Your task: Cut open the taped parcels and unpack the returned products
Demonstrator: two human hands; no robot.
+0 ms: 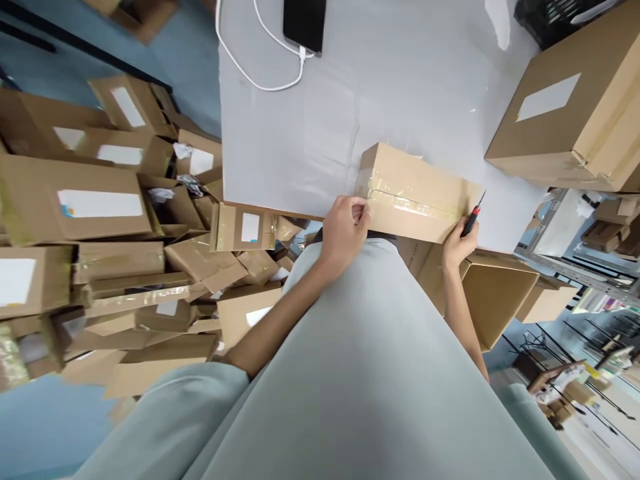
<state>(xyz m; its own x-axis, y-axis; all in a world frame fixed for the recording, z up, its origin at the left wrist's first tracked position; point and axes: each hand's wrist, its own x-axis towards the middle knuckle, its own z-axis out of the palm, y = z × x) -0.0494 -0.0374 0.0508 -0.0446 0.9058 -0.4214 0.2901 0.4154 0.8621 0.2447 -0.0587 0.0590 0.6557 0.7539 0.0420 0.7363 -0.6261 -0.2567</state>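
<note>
A taped cardboard box (417, 193) lies at the front edge of the grey-topped table, with shiny clear packing tape (407, 203) along its seam. My left hand (346, 230) is closed at the box's left end, thumb and fingers pinched against its edge near the tape's end. Whether the fingertips also grip the tape, I cannot tell. At the right end of the box, my right hand (459, 245) is wrapped round a black and red utility knife (472, 219). Its thin blade is out and points up, away from the box. That hand also rests against the box's side.
A large cardboard box (560, 107) stands on the table's right side. A phone (304, 25) with a white cable (273, 88) lies at the back. Many opened boxes (105, 200) are heaped on the left floor. An open carton (500, 300) sits below the table edge.
</note>
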